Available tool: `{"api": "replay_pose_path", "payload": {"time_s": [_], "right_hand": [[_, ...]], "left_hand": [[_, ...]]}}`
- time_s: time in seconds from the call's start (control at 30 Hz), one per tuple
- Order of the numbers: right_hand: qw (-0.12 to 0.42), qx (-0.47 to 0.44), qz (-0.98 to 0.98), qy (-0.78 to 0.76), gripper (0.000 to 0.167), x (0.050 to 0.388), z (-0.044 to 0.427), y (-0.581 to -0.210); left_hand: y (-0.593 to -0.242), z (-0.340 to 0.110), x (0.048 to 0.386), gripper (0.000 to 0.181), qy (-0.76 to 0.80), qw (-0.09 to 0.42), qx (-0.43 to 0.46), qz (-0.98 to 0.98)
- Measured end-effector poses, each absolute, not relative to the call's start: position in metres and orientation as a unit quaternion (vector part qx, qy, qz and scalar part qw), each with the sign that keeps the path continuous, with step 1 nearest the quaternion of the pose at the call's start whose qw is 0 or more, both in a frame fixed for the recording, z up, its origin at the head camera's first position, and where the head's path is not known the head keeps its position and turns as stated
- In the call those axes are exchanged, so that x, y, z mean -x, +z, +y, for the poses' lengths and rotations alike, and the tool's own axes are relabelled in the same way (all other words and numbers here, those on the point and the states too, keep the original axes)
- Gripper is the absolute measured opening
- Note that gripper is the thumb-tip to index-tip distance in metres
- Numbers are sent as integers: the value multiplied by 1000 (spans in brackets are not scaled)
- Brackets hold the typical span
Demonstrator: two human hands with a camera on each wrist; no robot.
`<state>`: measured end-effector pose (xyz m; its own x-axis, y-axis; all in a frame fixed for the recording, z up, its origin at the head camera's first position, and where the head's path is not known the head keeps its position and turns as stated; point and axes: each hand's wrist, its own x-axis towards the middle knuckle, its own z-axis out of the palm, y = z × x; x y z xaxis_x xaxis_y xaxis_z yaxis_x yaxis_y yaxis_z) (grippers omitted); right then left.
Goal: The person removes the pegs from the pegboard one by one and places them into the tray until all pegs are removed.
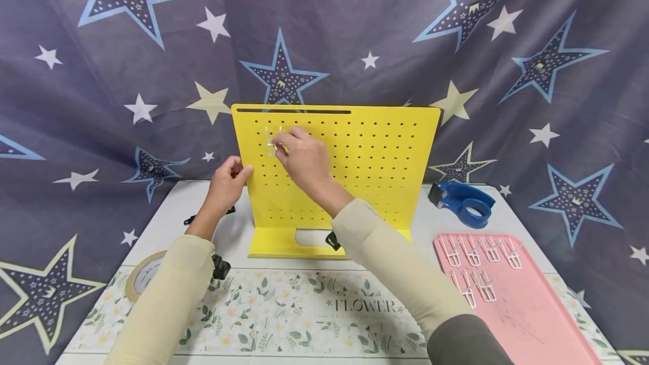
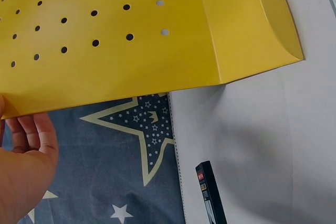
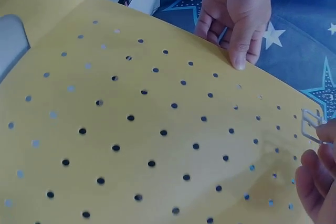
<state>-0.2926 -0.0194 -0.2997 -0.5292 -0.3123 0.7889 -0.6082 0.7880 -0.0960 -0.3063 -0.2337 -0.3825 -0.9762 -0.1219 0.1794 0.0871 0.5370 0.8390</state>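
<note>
A yellow pegboard [image 1: 426,134] stands upright on its folded foot. At its left edge my left hand [image 1: 226,183] grips the board, thumb on the front and the other fingers behind. My right hand [image 1: 306,162] pinches a white wire hook [image 1: 269,142] against the upper left part of the board. In the right wrist view the hook [image 3: 304,125] is seen at the board's face, near its edge; whether its prongs sit in the holes I cannot tell.
On the right, a pink tray [image 1: 537,314] holds several white wire hooks [image 1: 472,252]. Behind it lies a blue tape dispenser [image 1: 463,201]. A tape roll [image 1: 133,283] is beside the left sleeve. A slim black item [image 2: 210,192] lies left of the board. A floral mat [image 1: 284,308] covers the front.
</note>
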Motion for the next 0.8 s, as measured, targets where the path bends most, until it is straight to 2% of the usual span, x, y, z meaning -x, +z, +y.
{"api": "replay_pose_path", "payload": {"time_s": [0.53, 0.8], "right_hand": [[378, -274, -859, 211, 6, 278, 56, -317], [344, -234, -883, 216, 6, 272, 110, -323]], "left_hand": [[-385, -234, 307, 32, -485, 104, -9, -868], [-384, -235, 307, 35, -478, 102, -9, -873]]}}
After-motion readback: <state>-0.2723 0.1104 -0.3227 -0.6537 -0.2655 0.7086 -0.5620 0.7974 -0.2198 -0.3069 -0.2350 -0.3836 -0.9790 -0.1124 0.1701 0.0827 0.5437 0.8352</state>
